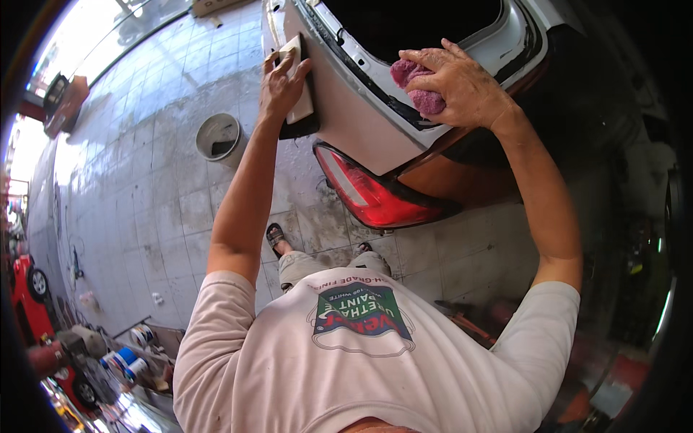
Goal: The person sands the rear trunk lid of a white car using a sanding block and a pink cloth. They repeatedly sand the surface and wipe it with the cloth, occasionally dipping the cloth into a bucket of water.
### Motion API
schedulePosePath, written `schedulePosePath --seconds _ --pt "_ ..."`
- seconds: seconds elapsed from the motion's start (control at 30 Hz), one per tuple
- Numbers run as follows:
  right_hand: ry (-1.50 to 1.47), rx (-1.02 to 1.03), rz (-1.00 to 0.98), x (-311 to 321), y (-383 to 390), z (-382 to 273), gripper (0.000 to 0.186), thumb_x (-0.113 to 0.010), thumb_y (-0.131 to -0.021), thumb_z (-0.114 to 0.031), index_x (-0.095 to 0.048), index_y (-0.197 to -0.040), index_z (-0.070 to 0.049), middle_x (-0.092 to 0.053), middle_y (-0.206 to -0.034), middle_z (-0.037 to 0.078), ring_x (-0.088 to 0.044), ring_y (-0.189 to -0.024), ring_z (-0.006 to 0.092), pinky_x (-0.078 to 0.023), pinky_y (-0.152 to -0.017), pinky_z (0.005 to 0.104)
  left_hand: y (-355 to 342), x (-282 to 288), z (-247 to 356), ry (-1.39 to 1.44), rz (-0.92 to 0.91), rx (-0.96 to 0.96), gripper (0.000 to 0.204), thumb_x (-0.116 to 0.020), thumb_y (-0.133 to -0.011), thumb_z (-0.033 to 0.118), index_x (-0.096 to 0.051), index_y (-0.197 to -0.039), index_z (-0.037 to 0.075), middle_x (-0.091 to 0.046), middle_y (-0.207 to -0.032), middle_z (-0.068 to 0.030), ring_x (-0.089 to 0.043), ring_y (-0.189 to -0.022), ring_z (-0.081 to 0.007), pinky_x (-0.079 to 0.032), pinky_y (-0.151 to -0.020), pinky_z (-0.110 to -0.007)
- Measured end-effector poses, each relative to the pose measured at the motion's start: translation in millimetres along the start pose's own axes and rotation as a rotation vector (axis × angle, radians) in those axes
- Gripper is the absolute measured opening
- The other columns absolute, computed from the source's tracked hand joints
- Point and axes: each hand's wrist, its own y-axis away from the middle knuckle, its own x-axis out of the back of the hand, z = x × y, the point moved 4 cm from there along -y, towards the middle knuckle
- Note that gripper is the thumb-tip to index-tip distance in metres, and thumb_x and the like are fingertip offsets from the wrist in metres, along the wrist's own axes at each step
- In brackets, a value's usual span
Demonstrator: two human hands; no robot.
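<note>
A: What's on my remote feed, largest 1st?

B: I see 1 car (pixel 447 169), incl. pale panel (pixel 346 108), window frame (pixel 359 54) & red taillight (pixel 379 198); then 1 bucket (pixel 211 132), L. of it.

A: And the hands?

B: L. hand (pixel 281 88): thumb & fingers pinch 1 long cream block (pixel 302 108) at panel's L. edge; contact w/ panel, I can't tell. R. hand (pixel 463 85): fingers curled around 1 pink wad (pixel 430 103), approx. over the window frame's near edge.
</note>
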Motion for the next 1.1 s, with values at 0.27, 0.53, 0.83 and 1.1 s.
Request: schedulePosePath --seconds 0.27,0.53,0.83,1.1 --pt "-0.1 0.156 -0.059 -1.6 -26.2 18.1 0.039 -0.087 -0.076 -0.042 -0.084 -0.104 -0.015 -0.069 -0.121 0.014 -0.073 -0.11 0.0353 -0.058 -0.099 0.0485 3.8 -11.4 46.4 -0.263 -0.015 0.213 0.08 -0.055 -0.101 0.071 -0.055 -0.164 0.021 -0.047 -0.171 -0.0154 -0.039 -0.161 -0.0328 -0.028 -0.13 -0.056" --pt "-0.227 0.175 -0.213 -10.1 -44.1 31.2 0.037 -0.083 -0.076 -0.041 -0.082 -0.096 -0.01 -0.073 -0.1 0.019 -0.076 -0.099 0.0386 -0.059 -0.095 0.0492 166.5 -23.2 173.7 -0.224 0.157 0.108 0.061 -0.063 -0.105 0.046 -0.062 -0.157 0.014 -0.055 -0.159 -0.0229 -0.056 -0.141 -0.0415 -0.046 -0.115 -0.052" --pt "-0.146 0.225 -0.293 -15.3 -56.2 8.8 0.032 -0.079 -0.08 -0.028 -0.079 -0.104 -0.007 -0.072 -0.101 0.021 -0.076 -0.097 0.0388 -0.06 -0.091 0.0505 30.4 0.4 70.5 -0.103 0.239 0.278 0.052 -0.065 -0.103 0.045 -0.073 -0.14 0.01 -0.061 -0.152 -0.0217 -0.058 -0.137 -0.0439 -0.046 -0.116 -0.053" --pt "-0.124 0.162 -0.407 -18.9 -41.3 13.6 0.03 -0.078 -0.085 -0.021 -0.08 -0.112 -0.008 -0.072 -0.121 0.02 -0.074 -0.112 0.0362 -0.06 -0.098 0.048 178.9 -34.9 219.7 -0.23 0.323 0.114 0.052 -0.068 -0.102 0.041 -0.072 -0.145 0.012 -0.061 -0.149 -0.0239 -0.058 -0.135 -0.0471 -0.045 -0.116 -0.053"
